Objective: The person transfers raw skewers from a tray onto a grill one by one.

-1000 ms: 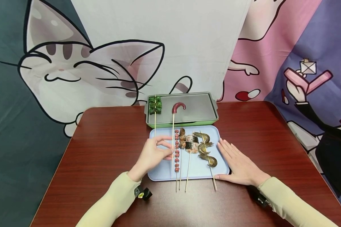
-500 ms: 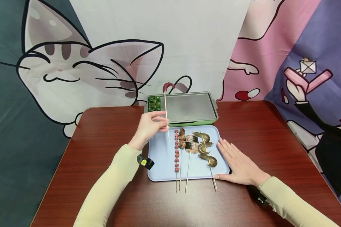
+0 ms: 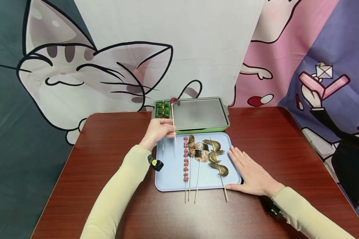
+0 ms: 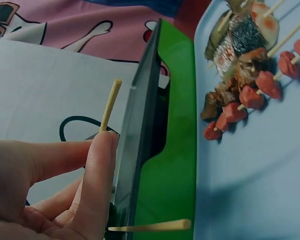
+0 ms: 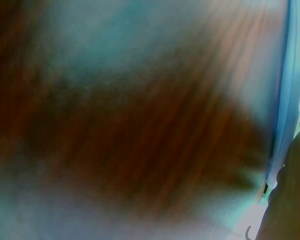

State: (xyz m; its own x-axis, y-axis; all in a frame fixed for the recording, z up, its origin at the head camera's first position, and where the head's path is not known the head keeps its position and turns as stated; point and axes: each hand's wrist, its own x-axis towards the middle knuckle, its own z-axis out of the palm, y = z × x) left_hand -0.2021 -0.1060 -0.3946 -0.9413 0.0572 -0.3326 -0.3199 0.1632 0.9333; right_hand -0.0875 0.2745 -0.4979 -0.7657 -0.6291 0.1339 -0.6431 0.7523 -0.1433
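My left hand [image 3: 159, 130] pinches the stick of a skewer with a curled dark-red piece [image 3: 175, 101], like a tentacle, at its tip. That tip overlaps the left part of the grey grill pan [image 3: 200, 113], beside a green pepper skewer [image 3: 163, 109]. In the left wrist view, thumb and fingertips squeeze the wooden stick [image 4: 110, 105] near its bare end. My right hand [image 3: 252, 172] lies with straight fingers along the right edge of the pale blue tray [image 3: 170, 176], thumb by its lower corner.
On the tray lie a skewer of small red pieces [image 3: 185, 159], a brown meat skewer [image 3: 191, 146], a fish-chunk skewer [image 3: 201, 152] and a shrimp skewer [image 3: 216, 156]. Their sticks overhang the front rim. The pan's green base [image 4: 172, 150] stands right behind the tray on the wooden table [image 3: 113, 142].
My left hand has carried the tentacle-like skewer from over the tray forward and left, then lowered its tip toward the pan beside the green skewer. The right hand has not moved.
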